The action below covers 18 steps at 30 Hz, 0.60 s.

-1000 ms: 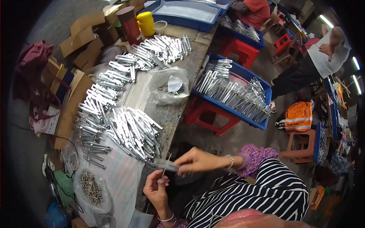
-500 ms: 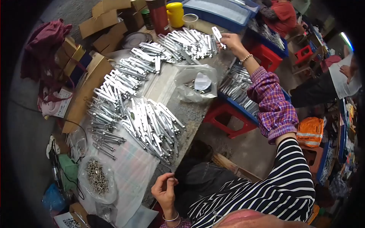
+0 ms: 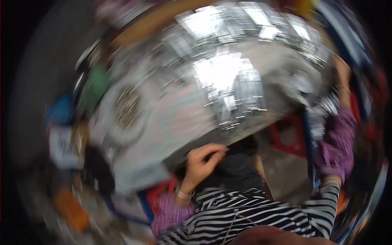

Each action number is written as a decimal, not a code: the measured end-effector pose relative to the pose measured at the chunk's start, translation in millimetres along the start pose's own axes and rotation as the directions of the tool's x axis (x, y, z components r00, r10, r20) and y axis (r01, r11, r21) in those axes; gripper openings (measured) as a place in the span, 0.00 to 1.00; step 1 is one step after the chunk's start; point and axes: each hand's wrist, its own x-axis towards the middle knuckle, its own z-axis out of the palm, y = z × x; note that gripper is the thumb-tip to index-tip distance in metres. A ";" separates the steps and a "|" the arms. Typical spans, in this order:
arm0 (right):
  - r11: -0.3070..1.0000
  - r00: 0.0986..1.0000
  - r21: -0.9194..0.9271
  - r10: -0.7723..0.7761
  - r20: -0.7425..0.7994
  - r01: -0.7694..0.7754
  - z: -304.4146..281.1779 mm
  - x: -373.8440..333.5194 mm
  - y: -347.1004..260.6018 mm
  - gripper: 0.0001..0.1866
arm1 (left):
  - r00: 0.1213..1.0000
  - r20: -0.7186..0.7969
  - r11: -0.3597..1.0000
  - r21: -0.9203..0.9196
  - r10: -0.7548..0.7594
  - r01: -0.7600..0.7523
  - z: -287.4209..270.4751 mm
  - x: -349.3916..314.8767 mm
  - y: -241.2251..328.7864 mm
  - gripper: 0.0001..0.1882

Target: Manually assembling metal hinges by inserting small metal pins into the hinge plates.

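The picture is heavily smeared by motion. My left hand hovers at the near edge of the table, its fingers curled and pinched together; whether anything small sits between them is not visible. My right arm in a purple sleeve stretches out to the far right, where my right hand is only a blur, so its grip is unclear. Heaps of shiny silver metal pieces cover the middle and far side of the table.
A round dish of small dark parts lies left of the metal heaps. A red stool and the blue rim of a bin show on the right. Blurred green, blue and orange things lie at the left.
The view has swung sharply and blurred. My right arm has come down from the far end of the table toward the right side. My left hand stays by the near table edge.
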 end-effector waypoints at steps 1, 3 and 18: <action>0.994 0.985 0.086 -0.082 0.151 0.069 -35.4 -37.0 48.5 0.20 | 0.999 -0.038 0.999 -0.035 0.037 -0.038 -1.3 -3.8 0.8 0.06; 0.842 0.849 -0.116 -0.512 0.134 0.526 -96.5 97.0 132.5 0.18 | 0.980 0.061 0.972 -0.154 0.187 -0.176 11.9 17.0 -5.0 0.06; 0.852 0.968 0.504 -0.226 0.110 0.141 -36.6 -16.8 21.7 0.21 | 0.941 -0.140 0.935 0.225 0.308 -0.273 -105.2 -20.8 21.0 0.06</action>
